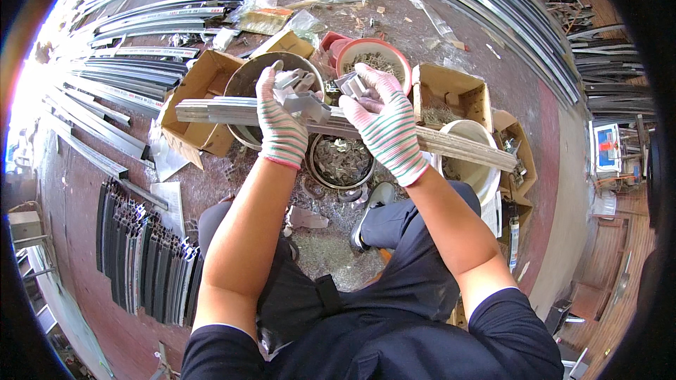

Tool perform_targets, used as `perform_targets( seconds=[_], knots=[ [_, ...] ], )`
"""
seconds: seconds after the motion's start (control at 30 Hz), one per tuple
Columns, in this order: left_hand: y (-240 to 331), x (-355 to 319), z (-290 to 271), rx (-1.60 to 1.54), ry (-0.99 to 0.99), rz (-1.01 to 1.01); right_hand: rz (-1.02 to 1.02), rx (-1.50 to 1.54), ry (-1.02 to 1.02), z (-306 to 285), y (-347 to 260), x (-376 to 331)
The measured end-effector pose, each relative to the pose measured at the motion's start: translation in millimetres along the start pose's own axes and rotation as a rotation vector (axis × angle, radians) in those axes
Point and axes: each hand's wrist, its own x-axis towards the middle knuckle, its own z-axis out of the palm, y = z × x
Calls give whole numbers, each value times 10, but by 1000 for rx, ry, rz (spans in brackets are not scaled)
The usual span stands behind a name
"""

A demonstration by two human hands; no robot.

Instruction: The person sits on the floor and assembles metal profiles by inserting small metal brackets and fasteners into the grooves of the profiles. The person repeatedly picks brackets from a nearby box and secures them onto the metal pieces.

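My left hand [282, 123], in a striped knit glove, is closed around several small grey metal pieces [304, 104]. To its right my right hand [386, 119], gloved the same way, pinches a small silvery channel-shaped metal piece [353, 86] between thumb and fingers. A long grey bar [461, 146], which looks like stacked metal strips, runs crosswise beneath both hands over the containers. Whether either hand touches the bar cannot be made out. Below it sits a round pan [343, 162] full of small metal bits.
Around the hands stand a dark round bucket [239, 81], a red-rimmed tub [405, 67], a white bucket [486, 176] and cardboard boxes [451, 81]. Long metal profiles [134, 74] lie at left; short dark ones [144, 260] are stacked nearer. More long profiles [486, 14] line the far right.
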Motion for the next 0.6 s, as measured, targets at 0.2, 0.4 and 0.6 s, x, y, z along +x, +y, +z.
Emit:
perform_targets(
  seconds=[0.2, 0.4, 0.6],
  knots=[
    [-91, 70, -39, 119, -90, 73, 140, -87, -324, -155, 25, 65],
    [-294, 18, -78, 215, -104, 171, 400, 19, -399, -97, 157, 115],
    [-318, -31, -11, 200, -114, 163, 392, 13, -490, -140, 204, 118]
  ],
)
